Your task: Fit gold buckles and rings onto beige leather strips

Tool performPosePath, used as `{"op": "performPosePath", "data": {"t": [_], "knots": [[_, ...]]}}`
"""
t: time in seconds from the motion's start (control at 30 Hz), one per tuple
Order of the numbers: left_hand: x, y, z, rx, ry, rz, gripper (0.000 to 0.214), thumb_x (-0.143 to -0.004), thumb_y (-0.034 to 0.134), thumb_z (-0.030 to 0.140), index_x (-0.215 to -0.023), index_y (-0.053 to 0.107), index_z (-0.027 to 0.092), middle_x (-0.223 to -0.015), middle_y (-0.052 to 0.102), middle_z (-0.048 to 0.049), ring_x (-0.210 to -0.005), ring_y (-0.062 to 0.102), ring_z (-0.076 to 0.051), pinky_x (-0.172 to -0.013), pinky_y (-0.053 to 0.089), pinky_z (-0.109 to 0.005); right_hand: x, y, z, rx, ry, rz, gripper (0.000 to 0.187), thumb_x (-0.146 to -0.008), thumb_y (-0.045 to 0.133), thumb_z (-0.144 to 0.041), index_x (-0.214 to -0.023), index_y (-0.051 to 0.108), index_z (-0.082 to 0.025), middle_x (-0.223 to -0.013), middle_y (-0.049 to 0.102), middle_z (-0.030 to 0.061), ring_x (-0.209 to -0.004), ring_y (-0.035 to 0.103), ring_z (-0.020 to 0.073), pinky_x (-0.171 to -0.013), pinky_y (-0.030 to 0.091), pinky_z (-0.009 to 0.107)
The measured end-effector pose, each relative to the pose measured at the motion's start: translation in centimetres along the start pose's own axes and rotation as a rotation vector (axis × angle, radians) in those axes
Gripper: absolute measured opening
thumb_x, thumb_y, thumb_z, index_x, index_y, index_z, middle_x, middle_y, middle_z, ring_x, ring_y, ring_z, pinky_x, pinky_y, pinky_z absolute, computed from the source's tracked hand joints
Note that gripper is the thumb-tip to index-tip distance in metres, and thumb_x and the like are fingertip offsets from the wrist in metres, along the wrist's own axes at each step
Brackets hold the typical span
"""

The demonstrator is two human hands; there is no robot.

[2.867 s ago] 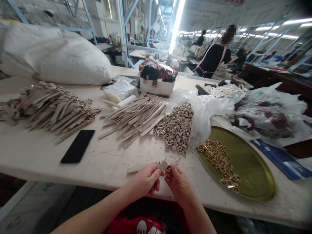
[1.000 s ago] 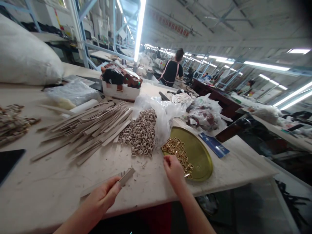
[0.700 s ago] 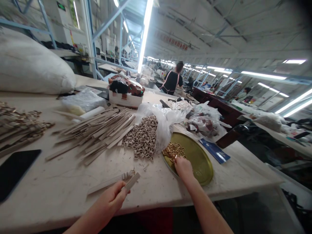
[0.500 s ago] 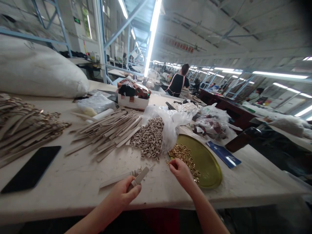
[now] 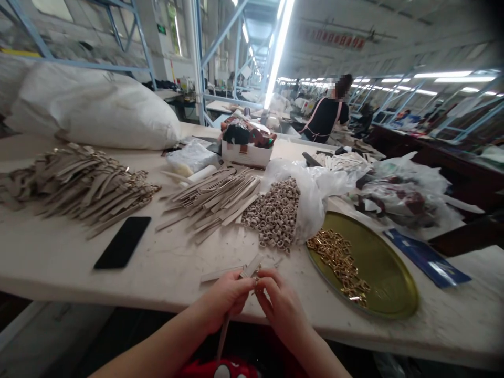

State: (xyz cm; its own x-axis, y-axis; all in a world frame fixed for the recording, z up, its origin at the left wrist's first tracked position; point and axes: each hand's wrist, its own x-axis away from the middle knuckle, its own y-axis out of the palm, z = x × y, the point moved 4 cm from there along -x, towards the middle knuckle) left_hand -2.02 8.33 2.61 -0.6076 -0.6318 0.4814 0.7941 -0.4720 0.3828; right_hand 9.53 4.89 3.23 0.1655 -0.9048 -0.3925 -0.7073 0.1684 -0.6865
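Note:
My left hand [image 5: 230, 294] is closed on a beige strap [image 5: 252, 265], whose flat end points up past the fingers while a tail hangs below the hand. My right hand [image 5: 281, 302] pinches a small gold buckle [image 5: 255, 285] against the strap, largely hidden by the fingertips. Both hands meet over the table's front edge. Another beige strap [image 5: 218, 275] lies just behind my left hand. Beyond the hands is a heap of small beige strap loops [image 5: 275, 215]. To the right, gold buckles [image 5: 334, 257] lie in a round olive-gold tray [image 5: 389, 283].
A black phone [image 5: 123, 242] lies left of the hands. Behind it are straps with gold fittings [image 5: 94, 184] and a pile of plain straps [image 5: 216, 202]. A clear plastic bag [image 5: 313, 210] borders the loops. Farther back stand a white box [image 5: 246, 155] and a co-worker [image 5: 325, 118].
My right hand has moved left from beside the tray, bringing a small gold buckle to the strap in my left hand. The view has turned left.

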Motion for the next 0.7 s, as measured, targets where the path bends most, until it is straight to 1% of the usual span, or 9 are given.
{"op": "performPosePath", "data": {"t": [0.1, 0.2, 0.3, 0.33, 0.4, 0.47, 0.53, 0.6, 0.7], "knots": [[-0.5, -0.1, 0.1, -0.002, -0.041, -0.013, 0.025, -0.070, 0.058, 0.037, -0.070, 0.043, 0.018, -0.043, 0.021, 0.0124, -0.038, 0.012, -0.004, -0.036, 0.010, -0.018, 0.2, 0.9, 1.3, -0.214, 0.109, 0.025, 0.009, -0.077, 0.053, -0.013, -0.074, 0.050, -0.020, -0.076, 0.059, 0.0021, -0.070, 0.054, 0.0152, -0.065, 0.042, 0.027], [-1.0, -0.5, 0.6, -0.139, 0.061, 0.066, 0.022, -0.071, 0.055, 0.036, -0.071, 0.047, 0.016, -0.044, 0.028, 0.0109, -0.039, 0.020, -0.004, -0.038, 0.017, -0.017, 0.4, 2.0, 2.6, -0.626, 0.403, 0.075, 0.013, -0.073, 0.061, -0.021, -0.076, 0.049, -0.021, -0.067, 0.055, -0.0021, -0.062, 0.050, 0.0124, -0.059, 0.041, 0.025], [-1.1, -0.9, 1.1, -0.374, 0.251, 0.143, 0.017, -0.074, 0.051, 0.031, -0.072, 0.051, 0.015, -0.052, 0.046, 0.0060, -0.047, 0.038, -0.007, -0.047, 0.030, -0.018, 0.4, 3.4, 2.7, -1.159, 0.680, -0.017, 0.025, -0.070, 0.066, -0.030, -0.086, 0.049, -0.021, -0.064, 0.054, -0.0040, -0.054, 0.048, 0.0096, -0.053, 0.039, 0.022], [-1.1, -1.1, 1.1, -0.454, 0.288, 0.166, 0.016, -0.074, 0.051, 0.031, -0.073, 0.052, 0.015, -0.056, 0.051, 0.0046, -0.051, 0.042, -0.008, -0.050, 0.032, -0.019, 0.4, 3.7, 2.4, -1.286, 0.739, -0.059, 0.029, -0.069, 0.067, -0.031, -0.090, 0.049, -0.020, -0.064, 0.054, -0.0042, -0.053, 0.048, 0.0085, -0.052, 0.039, 0.021], [-1.1, -1.5, 1.0, -0.577, 0.314, 0.219, 0.016, -0.075, 0.050, 0.031, -0.075, 0.054, 0.015, -0.059, 0.054, 0.0038, -0.054, 0.045, -0.009, -0.052, 0.033, -0.019, 0.3, 3.7, 1.9, -1.420, 0.802, -0.112, 0.037, -0.067, 0.069, -0.025, -0.098, 0.051, -0.020, -0.067, 0.055, -0.0044, -0.053, 0.048, 0.0068, -0.053, 0.039, 0.020], [-1.2, -1.8, 0.8, -0.610, 0.307, 0.250, 0.015, -0.075, 0.049, 0.030, -0.074, 0.054, 0.015, -0.060, 0.054, 0.0039, -0.054, 0.045, -0.010, -0.052, 0.033, -0.020, 0.4, 3.4, 1.6, -1.430, 0.795, -0.120, 0.047, -0.063, 0.071, -0.018, -0.105, 0.050, -0.021, -0.071, 0.057, -0.0043, -0.057, 0.049, 0.0067, -0.058, 0.041, 0.021], [-1.4, -1.8, 0.7, -0.551, 0.270, 0.229, 0.014, -0.075, 0.047, 0.028, -0.074, 0.054, 0.015, -0.060, 0.054, 0.0040, -0.054, 0.045, -0.010, -0.051, 0.034, -0.019, 0.5, 3.2, 1.6, -1.346, 0.748, -0.094, 0.050, -0.063, 0.071, -0.018, -0.108, 0.050, -0.022, -0.074, 0.059, -0.0032, -0.062, 0.052, 0.0085, -0.061, 0.042, 0.023], [-1.5, -1.4, 0.7, -0.471, 0.236, 0.177, 0.013, -0.074, 0.047, 0.026, -0.074, 0.054, 0.015, -0.061, 0.053, 0.0038, -0.055, 0.046, -0.010, -0.052, 0.034, -0.019, 0.7, 3.1, 1.9, -1.207, 0.695, -0.020, 0.040, -0.066, 0.069, -0.024, -0.103, 0.053, -0.022, -0.076, 0.060, -0.0019, -0.064, 0.053, 0.0103, -0.062, 0.043, 0.025], [-1.2, -0.6, 1.2, -0.415, 0.249, 0.087, 0.013, -0.073, 0.047, 0.025, -0.071, 0.054, 0.014, -0.062, 0.052, 0.0033, -0.058, 0.046, -0.010, -0.055, 0.035, -0.019, 1.0, 3.0, 2.4, -1.015, 0.662, 0.072, 0.025, -0.069, 0.066, -0.030, -0.091, 0.059, -0.021, -0.067, 0.059, -0.0026, -0.058, 0.051, 0.0103, -0.057, 0.042, 0.024]]}}
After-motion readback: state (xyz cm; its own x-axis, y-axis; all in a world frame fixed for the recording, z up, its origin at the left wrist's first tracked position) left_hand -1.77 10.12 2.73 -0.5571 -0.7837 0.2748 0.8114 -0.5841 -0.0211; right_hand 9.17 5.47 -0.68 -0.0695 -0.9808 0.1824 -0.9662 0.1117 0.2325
